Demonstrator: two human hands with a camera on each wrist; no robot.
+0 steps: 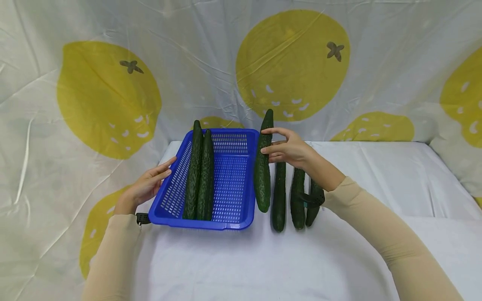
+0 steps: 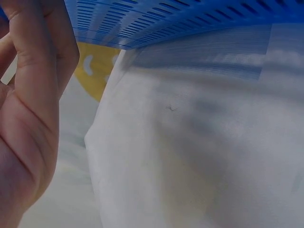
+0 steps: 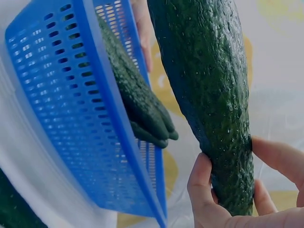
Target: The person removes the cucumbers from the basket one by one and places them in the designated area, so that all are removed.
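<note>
Basket (image 1: 231,188) — plastic (cucumber (image 3: 213,95) bumpy, glossy)

Cucumber (image 3: 211,95), right of centre, in pinch of right hand (image 3: 261,221), lower right; basket (image 3: 57,118), left, further cucumbers (image 3: 137,95) inside.

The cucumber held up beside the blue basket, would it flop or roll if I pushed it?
The held cucumber is probably stiff, as it looks straight with the right hand gripping only part of it. Its long, rounded shape means it could roll sideways. Its bumpy skin might make it less slippery.
</note>
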